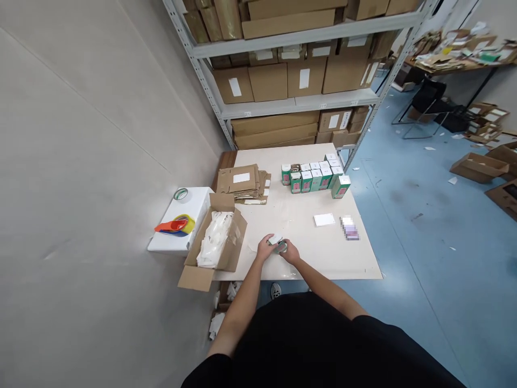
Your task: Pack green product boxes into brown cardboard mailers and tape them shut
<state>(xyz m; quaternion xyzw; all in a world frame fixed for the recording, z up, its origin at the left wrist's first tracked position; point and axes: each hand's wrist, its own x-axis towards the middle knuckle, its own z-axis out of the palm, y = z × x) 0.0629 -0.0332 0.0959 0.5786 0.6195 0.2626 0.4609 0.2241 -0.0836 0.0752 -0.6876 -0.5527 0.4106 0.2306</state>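
Observation:
Near the front edge of the table point(299, 264), my left hand point(265, 248) and my right hand point(290, 252) hold a small green and white box point(278, 246) between them. My left fingers wrap its left side, and my right fingers grip its right end, where a dark spot shows. Several similar boxes point(315, 179) stand upright in a cluster at the back right of the table. A white card point(324, 220) lies flat to the right of my hands, beside a blurred purple and white item point(349, 228).
Left of my hands stands an open carton point(236, 245) with white plastic bags point(217, 237). Flattened cardboard point(241, 180) is stacked behind it. A tape dispenser point(175, 224) and a tape roll point(181, 193) rest on a white box point(193, 207). Shelving point(299, 102) with cartons borders the far edge.

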